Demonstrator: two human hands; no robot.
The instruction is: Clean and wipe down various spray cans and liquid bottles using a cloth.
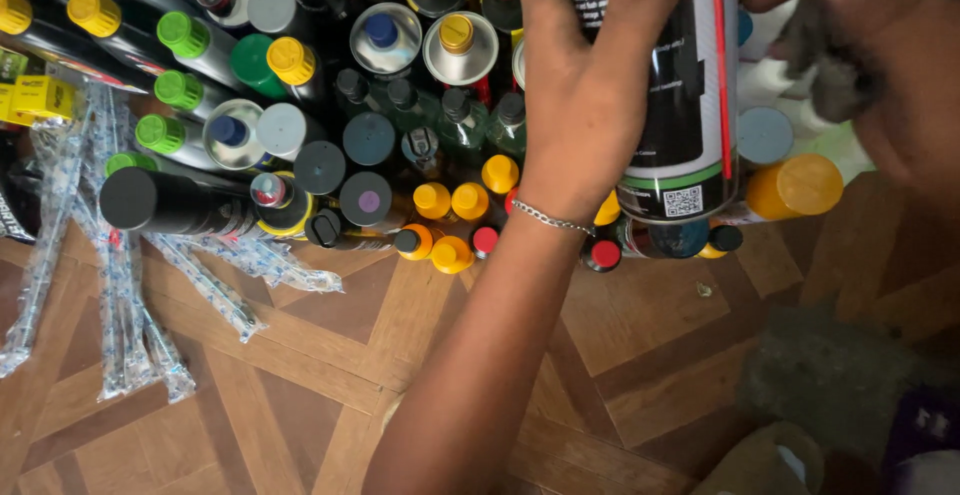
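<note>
Wooden parquet floor (300, 375), brown planks in a diagonal pattern, crowded along its upper part with upright bottles and cans.

Left hand (580, 105) wrapped around a tall black spray can (680, 125), fingers closed on its side, can lifted above the standing bottles and tilted toward the camera, with a red stripe down its length and a green band near its lower end. Thin silver bracelet (550, 220) at the wrist. Right hand (890, 75) at the upper right corner, blurred, clutching a grey cloth (835, 70) just beside the can; grip closed on the cloth, though fingers hard to make out.

Just below the can, small bottles with yellow caps (452, 200) and red caps (605, 253), packed tight. Right of the can, an orange-capped bottle (795, 187) lying on its side. Farther left, round tin cans with blue and yellow stoppers (458, 47), dark bottles with black lids, then rows of black cans with green caps (180, 35) and yellow caps. One black can (165, 202) lying flat, lid toward the left. At far left, clear plastic packets (120, 295) with long thin contents, fanned out on the floor. Dark blurred shapes at the lower right corner, not identifiable.
</note>
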